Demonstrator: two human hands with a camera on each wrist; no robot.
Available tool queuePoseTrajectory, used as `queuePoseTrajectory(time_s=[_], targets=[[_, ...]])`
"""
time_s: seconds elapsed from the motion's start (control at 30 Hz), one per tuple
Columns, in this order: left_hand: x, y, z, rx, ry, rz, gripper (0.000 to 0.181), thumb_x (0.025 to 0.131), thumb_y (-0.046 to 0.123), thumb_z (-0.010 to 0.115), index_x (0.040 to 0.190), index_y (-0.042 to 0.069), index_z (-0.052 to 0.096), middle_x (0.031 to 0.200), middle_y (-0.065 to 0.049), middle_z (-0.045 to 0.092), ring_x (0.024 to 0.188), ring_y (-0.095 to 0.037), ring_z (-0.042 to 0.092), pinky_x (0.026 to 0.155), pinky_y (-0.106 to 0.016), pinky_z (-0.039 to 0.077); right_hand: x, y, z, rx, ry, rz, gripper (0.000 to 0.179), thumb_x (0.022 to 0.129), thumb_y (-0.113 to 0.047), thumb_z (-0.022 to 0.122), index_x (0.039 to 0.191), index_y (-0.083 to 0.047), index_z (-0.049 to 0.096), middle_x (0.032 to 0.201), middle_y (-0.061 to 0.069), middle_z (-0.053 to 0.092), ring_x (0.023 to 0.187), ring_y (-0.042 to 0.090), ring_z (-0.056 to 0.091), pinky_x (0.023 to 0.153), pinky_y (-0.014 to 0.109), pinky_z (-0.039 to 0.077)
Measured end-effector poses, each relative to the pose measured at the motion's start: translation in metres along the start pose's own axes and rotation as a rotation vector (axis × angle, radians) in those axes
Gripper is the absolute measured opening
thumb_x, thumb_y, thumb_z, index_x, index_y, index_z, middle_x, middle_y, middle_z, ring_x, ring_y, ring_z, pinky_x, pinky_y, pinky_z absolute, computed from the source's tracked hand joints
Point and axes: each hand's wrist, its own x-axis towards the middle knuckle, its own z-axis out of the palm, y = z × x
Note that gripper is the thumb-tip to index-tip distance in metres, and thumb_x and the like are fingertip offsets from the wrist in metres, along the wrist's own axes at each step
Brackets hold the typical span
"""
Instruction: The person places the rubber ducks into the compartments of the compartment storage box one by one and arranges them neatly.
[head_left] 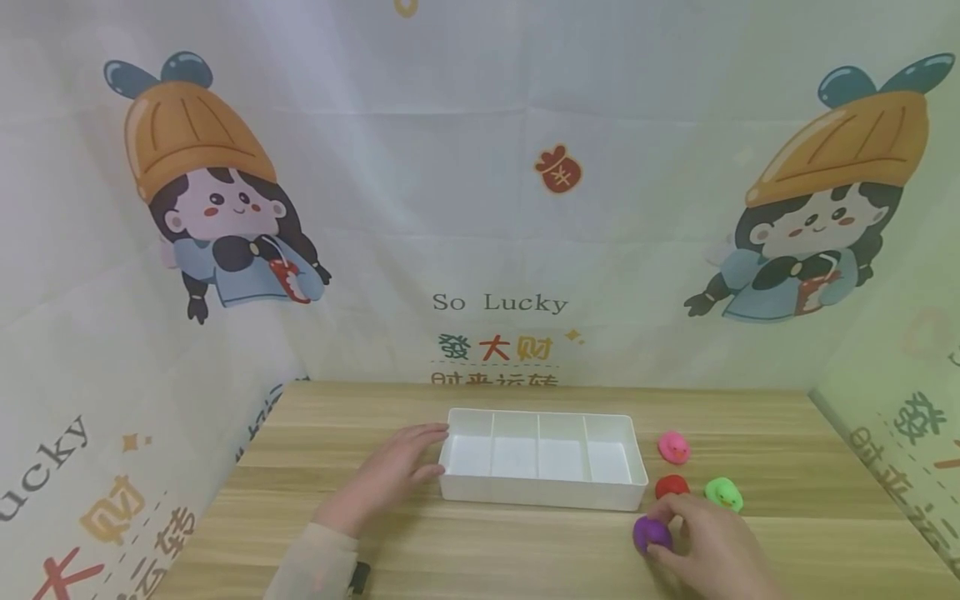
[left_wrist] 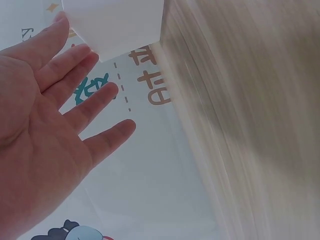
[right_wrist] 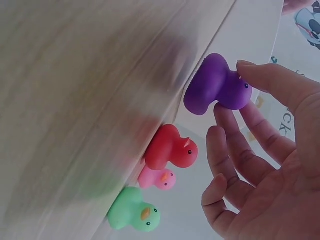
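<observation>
1. Far left, a printed cartoon figure in an orange hat (head_left: 202, 133) shows on the pale fabric backdrop (head_left: 420, 200) behind the wood-grain worktop (head_left: 450, 550).
2. A light sleeve (head_left: 311, 562) covers the person's left forearm, with a small dark object (head_left: 361, 577) beside its cuff.
3. Of the two hands, the left hand (head_left: 393, 465) has its fingers extended and spread, with fingertips at the left end of the tray.
4. The white four-compartment tray (head_left: 540, 493) sits on the worktop, its three dividers running from back to front; "So Lucky" lettering (head_left: 500, 303) is printed on the backdrop above it.
5. The purple rubber duck (head_left: 648, 533) is just off the tray's front right corner. Whether its base touches the worktop I cannot tell.
6. The red rubber duck (head_left: 670, 486) lies behind the purple one, partly hidden, and the pink rubber duck (head_left: 674, 447) sits farther back, right of the tray.
7. The right hand (head_left: 711, 542) pinches the purple duck between thumb and fingers.
8. The green rubber duck (head_left: 724, 493) rests just beyond that hand.
9. Far right, a second printed cartoon figure (head_left: 847, 154) wears a similar hat.
</observation>
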Motion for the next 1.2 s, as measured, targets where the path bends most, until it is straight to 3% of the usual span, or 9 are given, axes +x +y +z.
queuePoseTrajectory(time_s=[0.3,0.83,1.2], targets=[[-0.001,0.001,0.0,0.007,0.0,-0.009,0.052,0.097,0.018,0.071,0.143,0.001,0.057,0.155,-0.014,0.053,0.144,-0.039,0.047,0.124,-0.057,0.035,0.002,0.0,-0.002,0.023,-0.003,-0.034,0.033,0.075,-0.026,0.092,0.1,-0.029,0.072,0.094,-0.024,0.069,0.081,0.001,0.06,0.069,0.02,0.054],[-0.002,0.0,-0.001,0.004,-0.017,-0.029,0.054,0.097,0.019,0.071,0.145,0.002,0.055,0.156,-0.013,0.051,0.146,-0.039,0.045,0.125,-0.058,0.032,0.008,-0.008,-0.006,0.045,0.063,-0.151,0.034,0.075,-0.022,0.092,0.098,-0.034,0.07,0.089,-0.028,0.06,0.081,-0.001,0.055,0.068,0.021,0.054],[-0.001,0.002,-0.004,0.019,-0.012,-0.012,0.054,0.096,0.019,0.072,0.144,0.001,0.055,0.156,-0.014,0.051,0.145,-0.04,0.046,0.125,-0.058,0.033,0.017,-0.022,-0.013,0.073,0.024,-0.133,0.028,0.081,-0.029,0.089,0.098,-0.04,0.069,0.096,-0.031,0.066,0.089,0.005,0.066,0.079,0.025,0.06]])
